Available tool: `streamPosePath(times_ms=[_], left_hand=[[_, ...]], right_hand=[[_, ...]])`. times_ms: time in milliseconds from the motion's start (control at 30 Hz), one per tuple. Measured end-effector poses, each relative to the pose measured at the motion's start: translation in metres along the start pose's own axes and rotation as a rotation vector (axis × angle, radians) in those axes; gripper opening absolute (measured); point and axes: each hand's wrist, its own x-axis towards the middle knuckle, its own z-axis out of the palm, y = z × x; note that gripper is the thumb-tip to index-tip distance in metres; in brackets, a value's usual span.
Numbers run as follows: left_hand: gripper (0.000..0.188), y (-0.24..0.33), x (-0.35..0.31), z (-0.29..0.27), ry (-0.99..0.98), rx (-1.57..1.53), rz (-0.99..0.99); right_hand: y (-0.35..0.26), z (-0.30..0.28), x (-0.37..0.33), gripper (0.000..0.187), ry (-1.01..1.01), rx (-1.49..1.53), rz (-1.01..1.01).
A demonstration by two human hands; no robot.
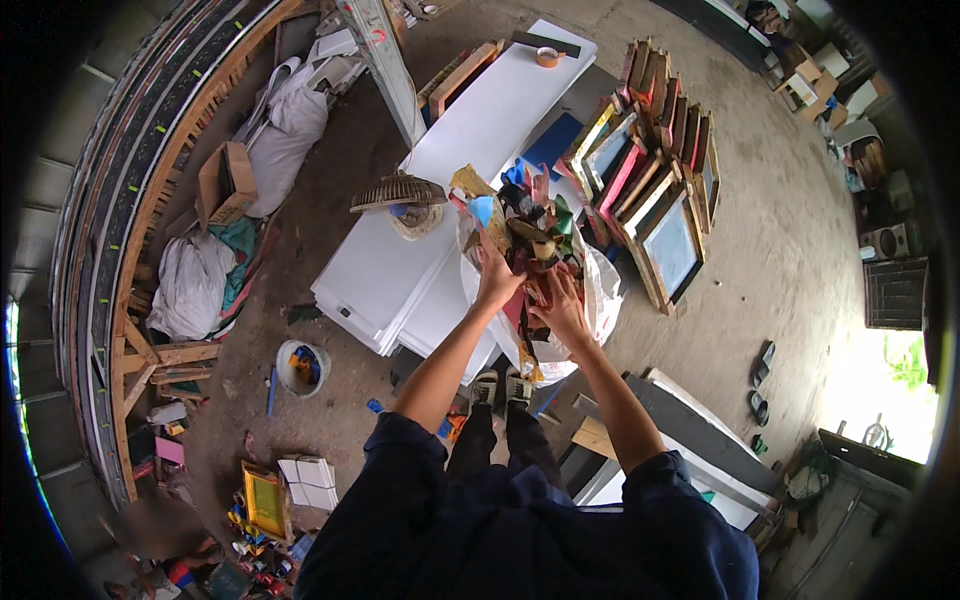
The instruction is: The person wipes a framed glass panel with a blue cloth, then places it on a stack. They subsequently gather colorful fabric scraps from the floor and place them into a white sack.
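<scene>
In front of my feet stands a white plastic bag, filled above its rim with crumpled, many-coloured scraps. My left hand lies against the left side of the heap, fingers stretched forward and thumb apart. On the near right part of the scraps rests my right hand, its fingers spread and bent a little. Neither hand visibly grips a piece, though the fingertips are partly lost among the scraps. A blue scrap sticks up just beyond my left fingers.
White panels lie left of and beyond the bag, with a fan and a tape roll on them. Wooden frames lean in a row at right. A bucket stands left; boards lie by my right elbow.
</scene>
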Motion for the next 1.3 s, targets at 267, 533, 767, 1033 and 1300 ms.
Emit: streamPosePath(times_ms=[267,533,767,1033,1300], left_hand=[[0.099,0.006,-0.014,-0.004,0.036,0.108,-0.101],[0.072,-0.031,-0.02,-0.012,0.157,0.235,0.045],[0.053,-0.043,-0.038,-0.033,0.012,0.311,-0.121],[0.046,-0.022,-0.041,-0.025,-0.11,0.211,0.209],[0.038,-0.032,-0.058,0.03,-0.511,0.566,0.241]], right_hand=[[-0.034,-0.059,-0.006,0.081,-0.106,0.426,0.141],[-0.017,-0.111,-0.008,0.043,0.223,0.588,0.193],[-0.01,-0.097,0.007,0.037,0.319,-0.007,0.168],[0.018,-0.042,0.012,0.028,0.12,-0.294,0.442],[0.016,-0.14,0.005,0.02,0.411,-0.077,0.352]])
